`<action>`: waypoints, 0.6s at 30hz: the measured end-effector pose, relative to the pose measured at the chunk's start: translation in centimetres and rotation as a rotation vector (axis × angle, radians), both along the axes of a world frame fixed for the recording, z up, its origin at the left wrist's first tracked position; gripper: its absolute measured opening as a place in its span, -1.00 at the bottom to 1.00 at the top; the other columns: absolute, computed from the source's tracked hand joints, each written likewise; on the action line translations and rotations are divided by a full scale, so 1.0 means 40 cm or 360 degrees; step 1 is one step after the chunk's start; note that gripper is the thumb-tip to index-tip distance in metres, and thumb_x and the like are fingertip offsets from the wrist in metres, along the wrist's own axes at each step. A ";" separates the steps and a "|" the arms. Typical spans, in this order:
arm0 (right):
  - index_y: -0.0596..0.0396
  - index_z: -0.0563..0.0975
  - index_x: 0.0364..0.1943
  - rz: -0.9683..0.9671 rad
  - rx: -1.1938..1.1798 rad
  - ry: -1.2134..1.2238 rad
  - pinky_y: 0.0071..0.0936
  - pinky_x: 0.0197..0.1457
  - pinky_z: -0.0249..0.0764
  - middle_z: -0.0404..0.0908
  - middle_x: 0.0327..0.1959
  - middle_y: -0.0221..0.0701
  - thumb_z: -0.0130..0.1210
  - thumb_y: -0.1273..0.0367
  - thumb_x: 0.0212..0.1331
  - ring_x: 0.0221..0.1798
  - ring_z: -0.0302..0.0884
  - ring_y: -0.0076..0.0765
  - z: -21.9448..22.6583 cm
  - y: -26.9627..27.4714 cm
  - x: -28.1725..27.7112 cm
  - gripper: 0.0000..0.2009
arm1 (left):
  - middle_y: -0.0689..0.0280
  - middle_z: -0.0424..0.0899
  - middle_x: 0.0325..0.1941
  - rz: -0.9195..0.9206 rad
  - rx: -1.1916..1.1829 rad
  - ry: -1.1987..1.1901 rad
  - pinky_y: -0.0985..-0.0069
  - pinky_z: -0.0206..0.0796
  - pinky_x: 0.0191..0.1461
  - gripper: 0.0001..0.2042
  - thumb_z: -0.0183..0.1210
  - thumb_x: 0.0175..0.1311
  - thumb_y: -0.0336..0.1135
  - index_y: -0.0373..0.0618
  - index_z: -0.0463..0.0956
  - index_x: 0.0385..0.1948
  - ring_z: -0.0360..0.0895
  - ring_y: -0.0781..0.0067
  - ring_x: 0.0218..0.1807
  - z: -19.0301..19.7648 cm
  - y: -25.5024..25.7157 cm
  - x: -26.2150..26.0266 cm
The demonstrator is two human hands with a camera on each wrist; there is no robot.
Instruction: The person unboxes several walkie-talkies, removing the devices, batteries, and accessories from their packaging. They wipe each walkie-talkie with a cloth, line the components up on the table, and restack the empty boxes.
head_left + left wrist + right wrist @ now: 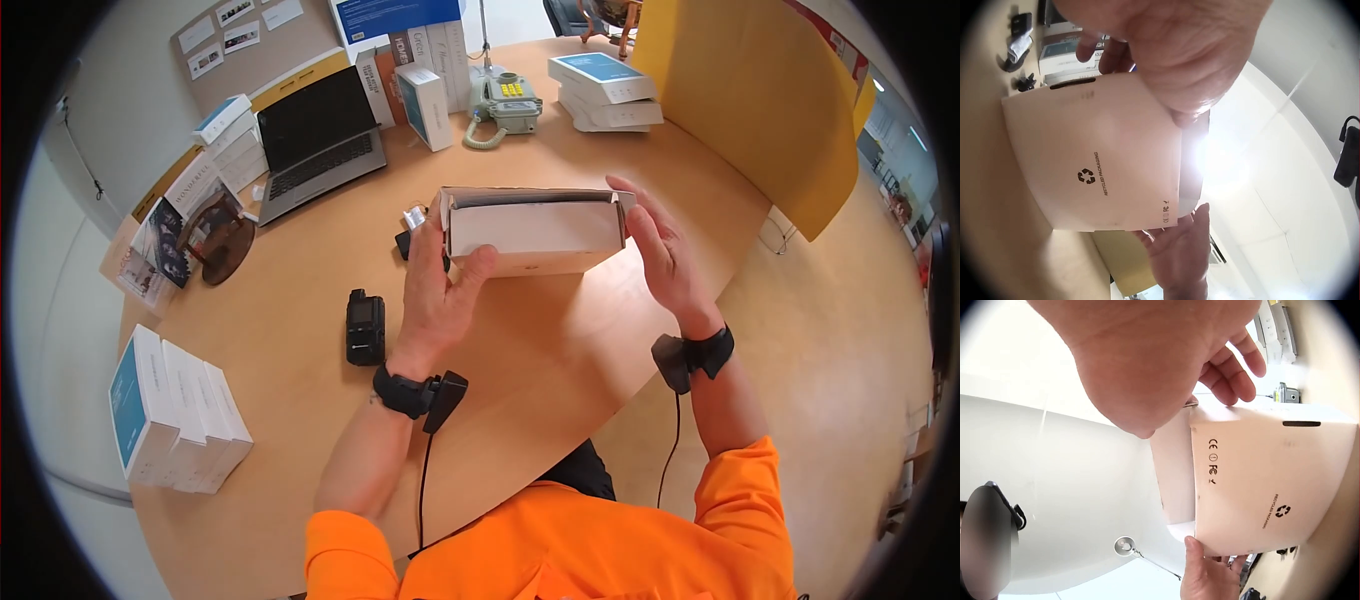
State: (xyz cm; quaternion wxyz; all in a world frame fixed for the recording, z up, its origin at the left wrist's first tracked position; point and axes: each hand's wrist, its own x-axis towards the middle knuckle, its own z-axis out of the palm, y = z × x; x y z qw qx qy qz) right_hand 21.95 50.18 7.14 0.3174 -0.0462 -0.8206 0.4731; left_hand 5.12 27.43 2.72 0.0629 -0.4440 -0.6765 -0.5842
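A white cardboard box (pixel 535 230) stands on the desk before me, its open top edge turned towards me and a flap folded inside. The left hand (pixel 440 290) grips its left side, thumb over the near edge and fingers down the side. At the other end the right hand (pixel 665 250) touches the right edge with extended fingers and thumb. In the left wrist view, the box face (pixel 1097 162) carries a recycling mark and a dark slot. The right wrist view shows the right fingers (pixel 1229 378) at the box's side and the left hand (pixel 1210 575) at its opposite side.
A black handheld device (pixel 365 328) lies left of the left hand. Beyond stand a laptop (pixel 318 145), books (pixel 425 65) and a telephone (pixel 507 102). Stacked white boxes (pixel 605 90) sit at the back right, more boxes (pixel 180 410) at the left. A yellow partition (pixel 750 110) edges the desk.
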 end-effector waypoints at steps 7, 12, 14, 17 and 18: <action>0.16 0.57 -0.23 -0.0034 -0.0282 -0.0032 -0.63 -0.28 0.24 0.40 -0.45 -0.62 0.05 0.11 0.47 -0.37 0.24 -0.67 0.047 0.029 -0.051 -0.65 | 0.04 0.40 0.28 0.0017 0.0052 0.0076 0.32 0.37 0.26 -0.24 0.18 0.42 0.07 -0.16 0.11 0.50 0.38 0.11 0.29 0.015 0.014 0.003; 0.12 0.56 -0.26 0.0038 -0.0269 0.0000 -0.62 -0.34 0.19 0.34 -0.50 -0.64 0.14 0.15 0.42 -0.39 0.20 -0.70 0.018 0.040 -0.060 -0.71 | 0.07 0.39 0.31 -0.0127 0.0133 -0.0184 0.44 0.49 0.14 -0.23 0.18 0.41 0.08 -0.16 0.09 0.50 0.36 0.21 0.34 0.024 0.019 -0.002; 0.12 0.57 -0.21 0.0051 -0.0213 0.0018 -0.62 -0.31 0.21 0.33 -0.48 -0.64 0.16 0.18 0.41 -0.37 0.22 -0.69 0.008 0.043 -0.054 -0.74 | 0.09 0.38 0.33 -0.0143 0.0155 -0.0200 0.44 0.46 0.18 -0.21 0.21 0.40 0.08 -0.18 0.09 0.50 0.36 0.24 0.35 0.027 0.019 0.000; 0.11 0.60 -0.05 0.0067 -0.0136 0.0075 -0.61 -0.19 0.32 0.34 -0.41 -0.61 0.15 0.21 0.42 -0.27 0.28 -0.64 -0.004 0.043 -0.049 -0.74 | 0.12 0.36 0.36 -0.0100 0.0201 -0.0135 0.44 0.40 0.24 -0.20 0.24 0.37 0.07 -0.20 0.10 0.49 0.37 0.29 0.34 0.010 0.025 -0.013; 0.11 0.59 0.02 0.0080 -0.0134 0.0111 -0.59 -0.13 0.35 0.35 -0.37 -0.59 0.15 0.22 0.42 -0.23 0.29 -0.62 0.000 0.036 -0.049 -0.72 | 0.13 0.36 0.37 -0.0069 0.0218 -0.0095 0.45 0.38 0.26 -0.20 0.25 0.37 0.07 -0.20 0.11 0.48 0.37 0.30 0.34 0.005 0.025 -0.019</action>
